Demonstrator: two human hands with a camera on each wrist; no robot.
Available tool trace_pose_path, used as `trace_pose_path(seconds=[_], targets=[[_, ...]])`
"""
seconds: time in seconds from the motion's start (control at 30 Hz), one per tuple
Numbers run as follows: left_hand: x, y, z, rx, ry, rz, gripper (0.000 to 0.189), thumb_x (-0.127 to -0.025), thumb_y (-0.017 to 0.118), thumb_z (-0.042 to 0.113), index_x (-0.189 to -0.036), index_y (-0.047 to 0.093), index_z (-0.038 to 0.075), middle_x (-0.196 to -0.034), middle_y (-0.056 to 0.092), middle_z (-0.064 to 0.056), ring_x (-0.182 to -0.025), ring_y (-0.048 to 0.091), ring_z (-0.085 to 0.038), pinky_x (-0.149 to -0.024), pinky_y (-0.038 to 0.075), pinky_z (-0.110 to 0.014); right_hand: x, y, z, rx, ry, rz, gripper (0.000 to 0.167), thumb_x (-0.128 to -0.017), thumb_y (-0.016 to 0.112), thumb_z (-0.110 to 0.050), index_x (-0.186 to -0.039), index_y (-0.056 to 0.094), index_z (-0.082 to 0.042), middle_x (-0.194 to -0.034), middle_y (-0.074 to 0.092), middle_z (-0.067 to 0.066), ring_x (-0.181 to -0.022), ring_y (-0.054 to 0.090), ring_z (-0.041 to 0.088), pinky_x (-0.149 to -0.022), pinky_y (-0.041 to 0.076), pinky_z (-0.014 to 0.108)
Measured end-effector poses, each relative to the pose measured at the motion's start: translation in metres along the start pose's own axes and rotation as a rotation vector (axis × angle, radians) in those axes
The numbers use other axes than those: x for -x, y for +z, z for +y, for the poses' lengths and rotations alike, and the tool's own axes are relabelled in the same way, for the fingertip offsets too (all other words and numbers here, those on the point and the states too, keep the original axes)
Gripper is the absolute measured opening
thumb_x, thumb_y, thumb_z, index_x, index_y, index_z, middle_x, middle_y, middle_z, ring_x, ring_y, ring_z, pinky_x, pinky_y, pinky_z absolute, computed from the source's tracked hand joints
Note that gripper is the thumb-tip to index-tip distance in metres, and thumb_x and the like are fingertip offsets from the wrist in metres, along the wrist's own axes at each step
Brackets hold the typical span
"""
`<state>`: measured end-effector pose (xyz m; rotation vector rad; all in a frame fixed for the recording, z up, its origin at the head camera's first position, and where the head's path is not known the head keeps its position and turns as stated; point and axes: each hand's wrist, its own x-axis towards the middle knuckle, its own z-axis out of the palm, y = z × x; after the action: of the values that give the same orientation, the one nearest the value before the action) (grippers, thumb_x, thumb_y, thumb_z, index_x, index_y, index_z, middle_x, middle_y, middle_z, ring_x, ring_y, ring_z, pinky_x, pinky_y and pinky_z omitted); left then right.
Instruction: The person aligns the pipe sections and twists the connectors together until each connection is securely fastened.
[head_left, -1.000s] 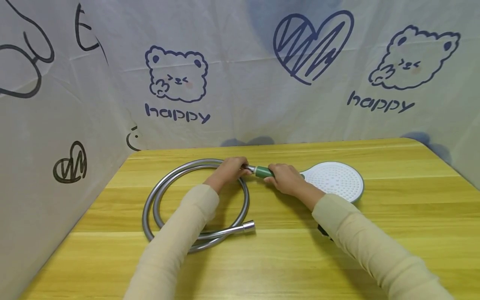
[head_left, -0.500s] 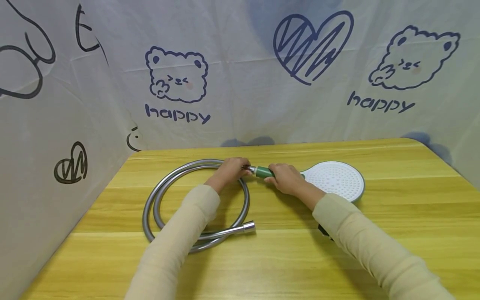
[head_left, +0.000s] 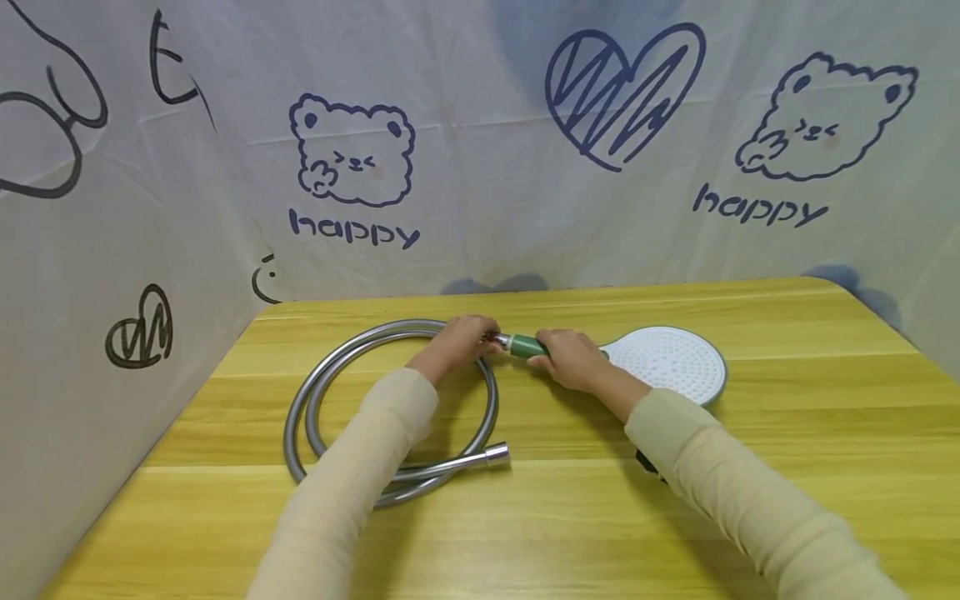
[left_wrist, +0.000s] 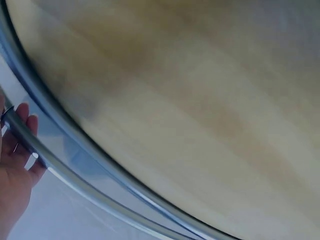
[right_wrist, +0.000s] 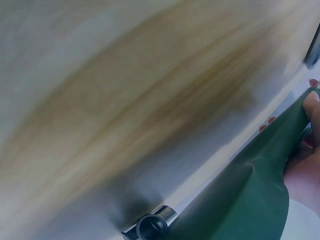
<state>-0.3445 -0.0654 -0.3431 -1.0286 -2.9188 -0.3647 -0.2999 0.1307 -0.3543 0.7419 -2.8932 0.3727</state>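
My left hand (head_left: 461,337) grips the upper end of a coiled metal shower hose (head_left: 296,417), close to the shower head's handle. In the left wrist view, the fingers of my left hand (left_wrist: 17,150) curl around the hose (left_wrist: 100,197). The hose's silver end meets the green handle (head_left: 528,345); the joint is partly hidden by my fingers. My right hand (head_left: 573,358) grips that handle, behind the round white shower head (head_left: 667,362). In the right wrist view, my right hand (right_wrist: 305,155) wraps the green handle (right_wrist: 240,195). The hose's other end (head_left: 497,453) lies loose.
A wooden table (head_left: 570,533) carries everything, with a white cloth (head_left: 487,200) bearing drawings behind it and at the left. A small dark object (head_left: 647,465) shows beside my right sleeve. A dark threaded fitting (right_wrist: 155,223) appears low in the right wrist view.
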Motion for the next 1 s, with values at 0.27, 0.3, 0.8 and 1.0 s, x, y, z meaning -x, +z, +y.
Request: trace_pose_path(seconds=[0.27, 0.3, 0.8, 1.0], targets=[[-0.0015, -0.0059, -0.0019, 0.021, 0.057, -0.071, 0.020, -0.095, 0.053, 0.018, -0.094, 0.064, 0.000, -0.087, 0.065, -0.013, -0.078, 0.057, -0.022, -0.074, 0.047, -0.035, -0.0014, 0.0002, 0.0014, -0.033, 0.015, -0.017, 0.027, -0.092, 0.057, -0.029, -0.097, 0.056, -0.003, -0.070, 0.050, 0.005, -0.061, 0.043, 0.016, -0.056, 0.032, 0.025], [-0.0013, -0.0062, -0.0016, 0.024, 0.048, -0.073, 0.021, -0.095, 0.053, 0.018, -0.095, 0.064, 0.000, -0.089, 0.065, -0.013, -0.080, 0.058, -0.023, -0.075, 0.047, -0.035, -0.0014, 0.0003, 0.0016, -0.036, 0.012, -0.014, 0.026, -0.092, 0.057, -0.029, -0.096, 0.056, -0.003, -0.070, 0.050, 0.004, -0.060, 0.043, 0.016, -0.056, 0.032, 0.025], [-0.0004, 0.0005, -0.0030, 0.078, -0.020, -0.040, 0.025, -0.094, 0.055, 0.022, -0.104, 0.061, 0.000, -0.097, 0.066, -0.013, -0.086, 0.061, -0.023, -0.078, 0.050, -0.033, -0.0005, 0.0022, 0.0055, -0.058, -0.002, -0.015, 0.025, -0.092, 0.058, -0.027, -0.096, 0.056, -0.002, -0.071, 0.050, 0.005, -0.062, 0.044, 0.016, -0.057, 0.034, 0.026], [-0.0011, 0.0000, -0.0009, 0.053, -0.033, -0.031, 0.025, -0.092, 0.057, 0.024, -0.103, 0.062, 0.001, -0.097, 0.067, -0.012, -0.086, 0.061, -0.022, -0.079, 0.050, -0.033, 0.0006, 0.0015, 0.0063, -0.087, 0.008, -0.019, 0.024, -0.092, 0.058, -0.027, -0.095, 0.055, -0.003, -0.070, 0.049, 0.004, -0.062, 0.043, 0.016, -0.058, 0.034, 0.025]])
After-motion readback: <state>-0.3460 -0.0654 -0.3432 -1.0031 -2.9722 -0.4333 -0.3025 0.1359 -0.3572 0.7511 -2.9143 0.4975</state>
